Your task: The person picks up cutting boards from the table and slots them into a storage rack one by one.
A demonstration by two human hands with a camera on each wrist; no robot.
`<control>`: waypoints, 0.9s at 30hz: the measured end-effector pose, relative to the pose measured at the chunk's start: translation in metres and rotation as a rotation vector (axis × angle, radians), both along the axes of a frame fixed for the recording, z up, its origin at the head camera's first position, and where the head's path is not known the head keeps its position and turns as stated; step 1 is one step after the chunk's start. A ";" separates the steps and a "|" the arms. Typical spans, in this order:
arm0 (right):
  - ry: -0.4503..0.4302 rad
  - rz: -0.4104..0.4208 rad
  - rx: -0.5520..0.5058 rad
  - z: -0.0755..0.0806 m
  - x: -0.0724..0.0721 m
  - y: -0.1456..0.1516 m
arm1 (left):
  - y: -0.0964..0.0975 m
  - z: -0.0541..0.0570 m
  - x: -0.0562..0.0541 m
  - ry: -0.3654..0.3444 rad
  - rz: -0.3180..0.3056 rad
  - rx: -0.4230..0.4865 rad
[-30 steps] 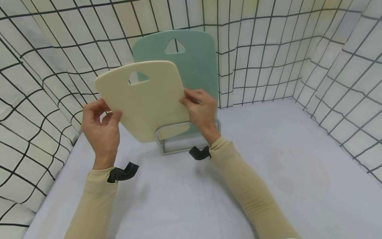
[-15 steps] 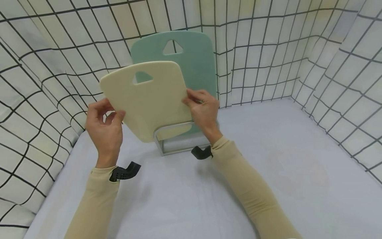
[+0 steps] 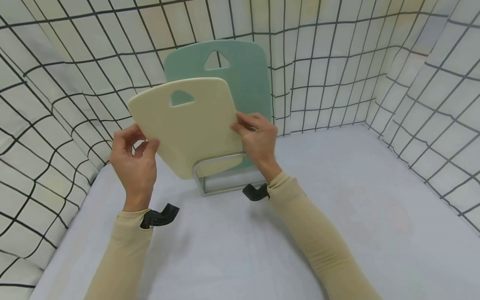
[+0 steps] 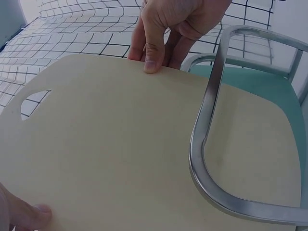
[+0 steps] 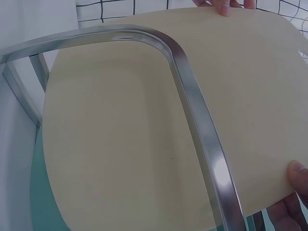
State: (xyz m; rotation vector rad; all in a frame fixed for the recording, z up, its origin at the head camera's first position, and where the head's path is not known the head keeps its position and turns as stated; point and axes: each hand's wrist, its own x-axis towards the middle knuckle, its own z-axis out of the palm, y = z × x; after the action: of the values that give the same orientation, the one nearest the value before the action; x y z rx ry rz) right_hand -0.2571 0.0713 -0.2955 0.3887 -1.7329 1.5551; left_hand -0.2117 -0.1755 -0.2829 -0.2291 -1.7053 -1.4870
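Note:
A cream cutting board (image 3: 187, 129) with a triangular hole leans tilted, its lower right part behind the front hoop of a metal rack (image 3: 221, 157). My left hand (image 3: 136, 164) pinches its left edge, thumb in front. At the right edge my right hand (image 3: 258, 139) pinches it; that hand (image 4: 180, 29) also shows at the top of the left wrist view. A larger mint-green cutting board (image 3: 247, 75) stands upright behind. In the right wrist view the metal hoop (image 5: 192, 96) crosses in front of the cream board (image 5: 115, 120), and my left fingertips (image 5: 222, 6) touch its far edge.
A white surface (image 3: 356, 200) lies under the rack. White cloth walls with a dark grid (image 3: 330, 66) rise behind and on both sides. Black wrist camera mounts (image 3: 161, 215) stick out from both sleeves.
The cream board's upper part has shifted slightly to the right, less tilted than before. Both hands have moved a little right with it. The rack and green board look unmoved.

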 end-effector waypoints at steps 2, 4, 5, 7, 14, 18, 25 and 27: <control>0.001 -0.003 0.000 0.000 0.000 0.001 | 0.001 0.000 0.000 0.001 -0.003 -0.001; -0.002 -0.003 -0.002 0.000 0.001 0.002 | 0.002 0.000 0.000 0.005 -0.006 -0.003; -0.003 -0.005 -0.001 0.000 0.001 0.002 | 0.003 -0.001 0.000 0.008 -0.007 -0.006; -0.003 -0.006 -0.001 0.000 0.001 0.003 | 0.003 -0.001 -0.001 0.013 -0.005 -0.012; 0.002 -0.013 -0.006 0.001 0.002 0.006 | 0.006 0.000 -0.001 0.029 -0.009 -0.020; 0.008 -0.021 -0.006 0.002 0.002 0.008 | 0.008 0.001 -0.001 0.038 -0.019 -0.025; 0.005 -0.022 -0.003 0.003 0.002 0.012 | 0.011 0.002 0.000 0.028 -0.021 -0.039; -0.003 -0.016 -0.010 0.003 0.003 0.013 | 0.012 0.003 -0.001 0.021 -0.020 -0.026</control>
State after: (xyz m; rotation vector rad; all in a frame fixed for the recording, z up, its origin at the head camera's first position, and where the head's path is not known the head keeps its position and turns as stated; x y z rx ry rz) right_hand -0.2544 0.0842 -0.2923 0.3669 -1.7264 1.5532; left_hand -0.2122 -0.1631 -0.2801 -0.2754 -1.7115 -1.4724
